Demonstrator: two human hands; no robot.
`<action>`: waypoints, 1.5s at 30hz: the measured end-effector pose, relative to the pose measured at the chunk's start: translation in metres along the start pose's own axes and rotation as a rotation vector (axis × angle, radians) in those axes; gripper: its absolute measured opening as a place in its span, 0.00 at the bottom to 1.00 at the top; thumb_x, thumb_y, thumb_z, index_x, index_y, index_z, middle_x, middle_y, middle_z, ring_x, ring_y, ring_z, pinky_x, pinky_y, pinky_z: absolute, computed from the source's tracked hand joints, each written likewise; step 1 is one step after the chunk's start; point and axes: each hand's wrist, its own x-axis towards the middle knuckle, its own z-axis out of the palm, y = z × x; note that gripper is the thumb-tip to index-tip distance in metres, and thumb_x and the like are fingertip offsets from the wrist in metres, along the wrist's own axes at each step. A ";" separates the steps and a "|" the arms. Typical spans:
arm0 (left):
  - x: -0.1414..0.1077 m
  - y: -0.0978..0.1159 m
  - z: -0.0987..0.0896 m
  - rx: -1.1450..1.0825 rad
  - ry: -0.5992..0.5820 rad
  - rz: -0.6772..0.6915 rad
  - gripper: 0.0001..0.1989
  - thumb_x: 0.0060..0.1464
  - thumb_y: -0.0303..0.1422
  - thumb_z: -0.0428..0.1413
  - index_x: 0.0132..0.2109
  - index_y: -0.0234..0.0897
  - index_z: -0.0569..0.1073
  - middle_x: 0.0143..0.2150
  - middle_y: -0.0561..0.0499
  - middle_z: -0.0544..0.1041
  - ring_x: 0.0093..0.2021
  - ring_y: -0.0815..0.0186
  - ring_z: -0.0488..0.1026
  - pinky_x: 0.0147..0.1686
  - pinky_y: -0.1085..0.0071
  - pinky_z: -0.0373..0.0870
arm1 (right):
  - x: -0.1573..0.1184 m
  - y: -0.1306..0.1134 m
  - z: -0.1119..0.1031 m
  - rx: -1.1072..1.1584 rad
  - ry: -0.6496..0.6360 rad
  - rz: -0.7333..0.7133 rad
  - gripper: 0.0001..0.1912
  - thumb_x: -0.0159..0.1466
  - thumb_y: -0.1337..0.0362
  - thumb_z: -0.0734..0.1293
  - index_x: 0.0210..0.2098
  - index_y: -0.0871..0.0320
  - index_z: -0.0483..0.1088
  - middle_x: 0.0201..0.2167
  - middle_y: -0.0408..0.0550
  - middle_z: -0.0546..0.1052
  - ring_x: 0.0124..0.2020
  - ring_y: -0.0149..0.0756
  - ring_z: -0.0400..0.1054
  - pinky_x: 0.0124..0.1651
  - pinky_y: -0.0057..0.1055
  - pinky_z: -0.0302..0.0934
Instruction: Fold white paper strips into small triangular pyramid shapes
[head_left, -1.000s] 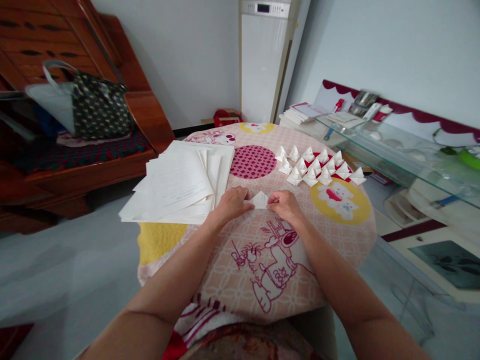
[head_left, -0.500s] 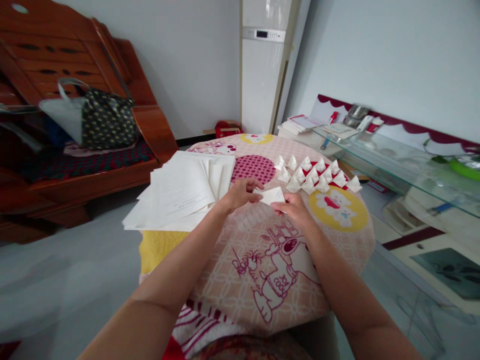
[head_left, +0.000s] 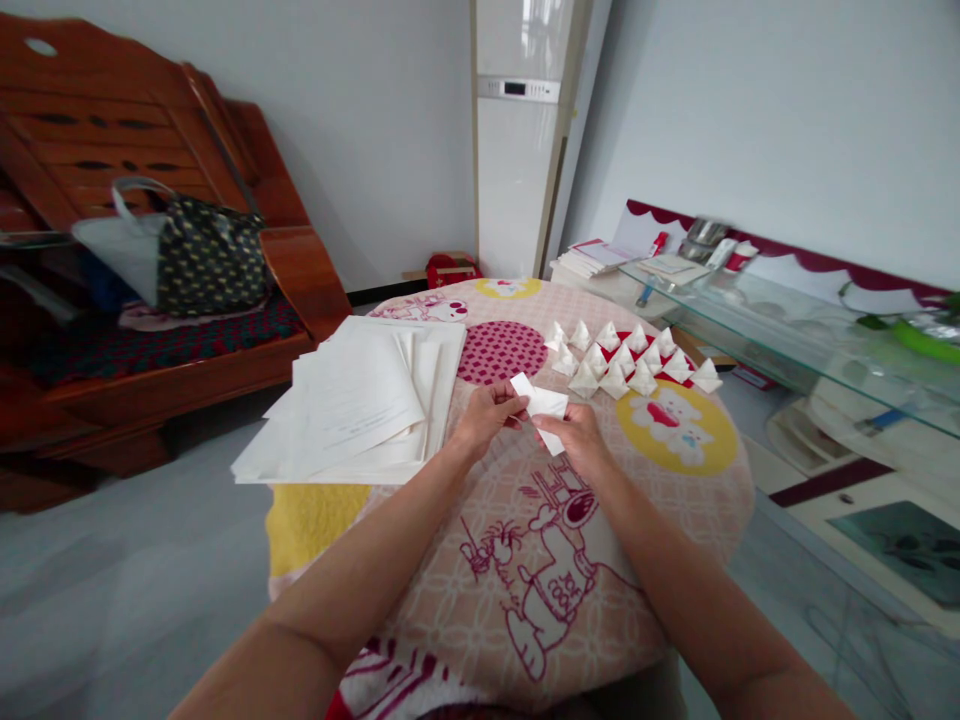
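Both hands hold one small folded white paper piece (head_left: 541, 407) a little above the round table (head_left: 697, 500). My left hand (head_left: 486, 418) pinches its left end, and my right hand (head_left: 574, 437) grips its lower right part. Behind the hands, several folded white paper triangles (head_left: 628, 364) stand in rows on the cartoon-printed cloth. A fanned stack of white paper sheets (head_left: 360, 400) lies on the table's left side, overhanging the edge.
A wooden bench (head_left: 150, 330) with a patterned bag (head_left: 202, 255) stands at the left. A tall white air conditioner (head_left: 517, 140) is at the back. A glass shelf (head_left: 817, 340) with books and cups runs along the right.
The paper piece lay flat on the cloth under both hands; both hands have lifted it off the table and turned it between the fingers.
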 end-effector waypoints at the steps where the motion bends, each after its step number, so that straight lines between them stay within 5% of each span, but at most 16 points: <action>1: -0.001 -0.001 0.002 -0.001 -0.015 -0.004 0.15 0.42 0.39 0.69 0.29 0.33 0.74 0.24 0.54 0.75 0.24 0.72 0.70 0.25 0.75 0.66 | 0.001 0.002 0.001 -0.013 0.013 -0.017 0.14 0.50 0.54 0.72 0.31 0.58 0.77 0.23 0.48 0.79 0.23 0.38 0.71 0.26 0.31 0.64; 7: -0.005 -0.007 0.011 -0.067 0.011 -0.029 0.16 0.40 0.39 0.69 0.24 0.33 0.73 0.22 0.54 0.72 0.21 0.73 0.67 0.24 0.75 0.62 | 0.004 0.008 0.005 0.032 0.058 -0.077 0.15 0.49 0.53 0.73 0.29 0.59 0.78 0.20 0.47 0.78 0.20 0.36 0.69 0.22 0.28 0.60; 19: 0.000 0.003 0.001 -0.269 0.268 0.053 0.15 0.34 0.35 0.70 0.23 0.35 0.72 0.20 0.55 0.71 0.21 0.73 0.66 0.24 0.75 0.64 | -0.002 0.005 0.009 0.028 0.007 -0.112 0.11 0.48 0.57 0.73 0.20 0.59 0.75 0.15 0.45 0.74 0.17 0.33 0.64 0.20 0.28 0.55; 25: -0.003 0.006 -0.001 -0.241 0.242 0.061 0.14 0.37 0.36 0.69 0.25 0.35 0.72 0.22 0.55 0.72 0.22 0.73 0.67 0.25 0.75 0.65 | -0.005 0.003 0.008 0.115 -0.063 -0.039 0.16 0.50 0.52 0.74 0.27 0.59 0.77 0.19 0.46 0.77 0.18 0.35 0.66 0.21 0.29 0.58; 32: -0.005 0.002 -0.006 -0.198 0.128 0.002 0.19 0.39 0.43 0.72 0.26 0.34 0.73 0.23 0.52 0.75 0.23 0.72 0.69 0.27 0.74 0.67 | 0.007 0.012 0.001 0.207 0.084 -0.195 0.15 0.54 0.51 0.74 0.24 0.57 0.72 0.19 0.40 0.72 0.20 0.30 0.63 0.23 0.28 0.55; 38: -0.008 0.000 -0.004 -0.229 -0.036 -0.016 0.20 0.39 0.43 0.74 0.27 0.33 0.77 0.26 0.52 0.77 0.26 0.73 0.71 0.29 0.76 0.69 | 0.009 0.013 -0.001 0.441 0.011 -0.039 0.13 0.53 0.53 0.74 0.25 0.55 0.73 0.22 0.43 0.78 0.22 0.37 0.70 0.26 0.32 0.63; 45: -0.008 0.001 0.000 -0.282 -0.074 -0.032 0.20 0.37 0.42 0.75 0.29 0.33 0.78 0.27 0.52 0.77 0.27 0.74 0.71 0.30 0.77 0.69 | 0.006 0.005 0.000 0.512 -0.006 0.128 0.08 0.58 0.59 0.70 0.25 0.55 0.74 0.19 0.43 0.76 0.20 0.36 0.69 0.24 0.31 0.63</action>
